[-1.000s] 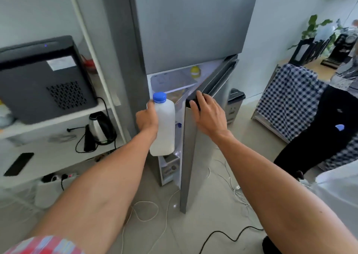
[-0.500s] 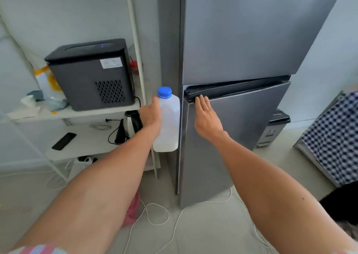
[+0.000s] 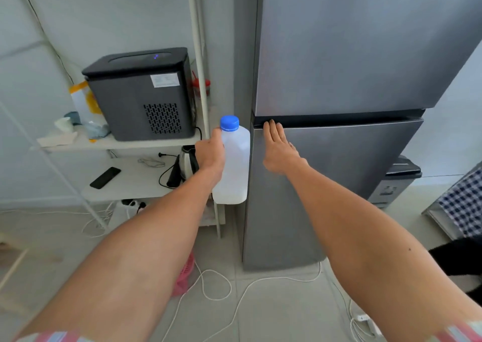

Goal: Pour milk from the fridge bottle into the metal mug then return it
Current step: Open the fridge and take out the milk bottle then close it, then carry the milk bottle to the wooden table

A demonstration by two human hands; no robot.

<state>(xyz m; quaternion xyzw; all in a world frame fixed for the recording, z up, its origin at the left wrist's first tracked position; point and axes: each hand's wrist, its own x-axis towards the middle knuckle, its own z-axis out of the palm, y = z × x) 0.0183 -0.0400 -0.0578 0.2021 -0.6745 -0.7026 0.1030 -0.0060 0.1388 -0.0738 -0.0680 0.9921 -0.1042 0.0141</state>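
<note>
On my far left, the small items on the upper shelf [image 3: 125,143] beside the black appliance [image 3: 140,93] are too blurred to identify. A kettle [image 3: 188,163] on the lower shelf is partly hidden behind my left hand [image 3: 210,156]. That hand's grip is wrapped around the milk bottle [image 3: 233,164]; I see only its back, the fingers concealed behind the bottle. The bottle stands just right of the grip, upright, long axis vertical, blue cap [image 3: 229,123] pointing up, right beside the fridge's left edge. My right hand [image 3: 277,147] lies flat, fingers straight, against the closed lower fridge door [image 3: 339,172], fingertips at the dark handle slot.
</note>
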